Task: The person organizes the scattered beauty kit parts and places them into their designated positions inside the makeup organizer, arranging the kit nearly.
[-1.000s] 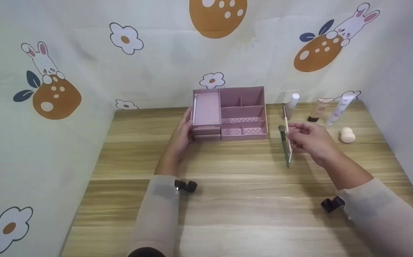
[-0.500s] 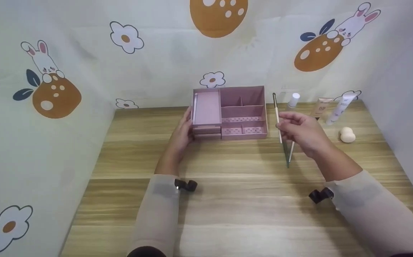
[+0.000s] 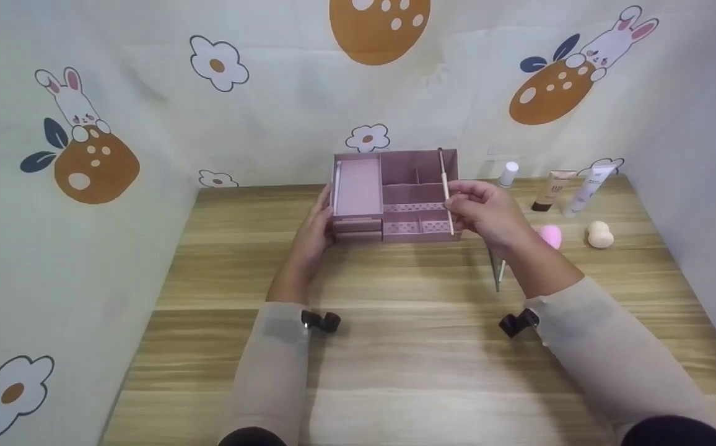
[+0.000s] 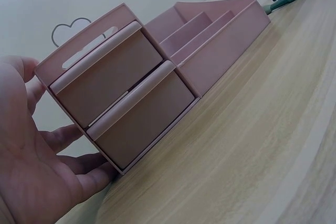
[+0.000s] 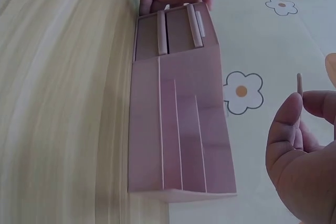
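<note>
A pink desktop organizer [image 3: 358, 189] stands against the back wall, with two drawers on its left and divided compartments on its right. My left hand [image 3: 309, 248] rests against the organizer's left side, thumb and fingers touching that panel in the left wrist view. Between thumb and fingertips, my right hand [image 3: 488, 214] pinches a slim makeup brush [image 3: 447, 195] with a pale handle and dark tip. This brush is held up over the right-hand compartments. On the table below that hand lie a green brush [image 3: 495, 275] and a white-handled stick [image 3: 502, 271], both partly hidden.
Right of the organizer stand a white-capped bottle [image 3: 509, 174], a beige tube [image 3: 553, 191] with a dark cap, and a white tube [image 3: 590, 191]. A pink sponge [image 3: 550, 235] and a cream gourd-shaped sponge [image 3: 600, 235] lie in front. Printed cloth walls [image 3: 290, 111] enclose the table.
My right hand has carried the pale-handled brush leftward from beside the green brush to over the organizer. The pink sponge has come into view. My left hand has stayed in place.
</note>
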A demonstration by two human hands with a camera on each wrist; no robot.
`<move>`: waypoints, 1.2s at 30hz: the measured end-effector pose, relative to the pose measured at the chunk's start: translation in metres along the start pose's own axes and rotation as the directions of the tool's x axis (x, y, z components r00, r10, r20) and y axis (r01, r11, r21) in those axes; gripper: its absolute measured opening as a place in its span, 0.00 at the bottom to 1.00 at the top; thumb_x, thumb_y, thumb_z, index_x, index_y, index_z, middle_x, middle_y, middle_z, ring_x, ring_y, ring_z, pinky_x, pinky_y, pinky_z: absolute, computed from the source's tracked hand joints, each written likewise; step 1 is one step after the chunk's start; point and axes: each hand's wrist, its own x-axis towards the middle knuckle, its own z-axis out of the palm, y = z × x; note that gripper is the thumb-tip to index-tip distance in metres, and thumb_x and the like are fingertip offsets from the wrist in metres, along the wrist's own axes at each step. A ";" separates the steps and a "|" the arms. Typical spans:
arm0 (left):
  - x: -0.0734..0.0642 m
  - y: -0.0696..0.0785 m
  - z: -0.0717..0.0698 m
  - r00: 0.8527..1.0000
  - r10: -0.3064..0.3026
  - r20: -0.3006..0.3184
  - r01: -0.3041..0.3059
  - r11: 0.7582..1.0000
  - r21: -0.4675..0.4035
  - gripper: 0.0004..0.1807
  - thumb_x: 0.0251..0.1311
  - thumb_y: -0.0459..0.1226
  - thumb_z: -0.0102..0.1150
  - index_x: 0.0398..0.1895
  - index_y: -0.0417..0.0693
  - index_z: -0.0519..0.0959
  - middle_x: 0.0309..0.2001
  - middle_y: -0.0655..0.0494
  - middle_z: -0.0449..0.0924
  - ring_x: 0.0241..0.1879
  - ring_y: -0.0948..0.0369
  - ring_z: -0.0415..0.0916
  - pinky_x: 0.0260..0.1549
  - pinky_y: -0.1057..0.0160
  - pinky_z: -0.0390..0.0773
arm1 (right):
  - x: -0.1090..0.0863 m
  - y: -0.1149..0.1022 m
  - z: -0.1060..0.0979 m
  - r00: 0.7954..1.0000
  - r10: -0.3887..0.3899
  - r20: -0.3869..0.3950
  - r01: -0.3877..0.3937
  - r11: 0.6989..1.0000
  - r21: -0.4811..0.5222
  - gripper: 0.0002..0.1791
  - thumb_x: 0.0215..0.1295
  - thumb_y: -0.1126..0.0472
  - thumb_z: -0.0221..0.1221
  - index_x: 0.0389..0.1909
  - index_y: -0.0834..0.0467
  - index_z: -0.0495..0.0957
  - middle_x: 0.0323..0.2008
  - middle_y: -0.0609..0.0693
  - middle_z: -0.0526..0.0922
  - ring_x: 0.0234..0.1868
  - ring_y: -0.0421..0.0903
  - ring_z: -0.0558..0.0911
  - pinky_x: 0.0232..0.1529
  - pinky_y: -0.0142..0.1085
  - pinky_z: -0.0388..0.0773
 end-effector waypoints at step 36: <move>0.001 0.002 0.001 1.000 0.012 0.000 -0.012 1.000 -0.022 0.29 0.83 0.51 0.37 0.83 0.86 0.57 0.90 0.61 0.43 0.85 0.45 0.54 0.80 0.38 0.64 | 0.073 -0.009 0.121 0.998 0.070 0.012 -0.068 0.992 -0.111 0.23 0.72 0.63 0.67 0.67 0.59 0.81 0.49 0.63 0.89 0.32 0.44 0.87 0.40 0.38 0.91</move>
